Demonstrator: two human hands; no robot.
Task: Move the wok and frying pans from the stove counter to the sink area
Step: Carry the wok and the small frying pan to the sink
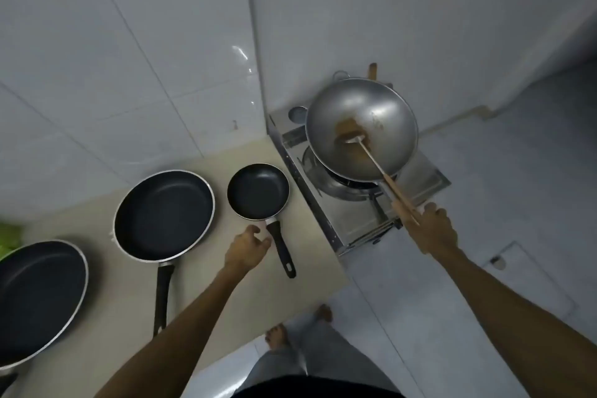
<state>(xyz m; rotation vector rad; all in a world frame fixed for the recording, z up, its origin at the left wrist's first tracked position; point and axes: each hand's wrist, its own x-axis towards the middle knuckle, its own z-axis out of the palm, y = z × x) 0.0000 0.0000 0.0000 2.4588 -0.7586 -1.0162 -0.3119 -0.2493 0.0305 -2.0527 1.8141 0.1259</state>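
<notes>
A steel wok (371,119) sits on the gas stove (355,203) at the right, with a wooden-handled spatula (378,168) lying in it. My right hand (434,229) is shut on the spatula's handle end. Three black non-stick frying pans stand on the beige counter: a small pan (258,191), a medium pan (164,213) and a large pan (35,300) cut off at the left edge. My left hand (247,249) hovers just left of the small pan's black handle (281,249), fingers apart, holding nothing.
White tiled wall runs behind the counter (310,271) and stove. Something green (9,236) shows at the far left edge. The grey floor lies to the right and below, with my bare feet (277,334) near the counter's front edge.
</notes>
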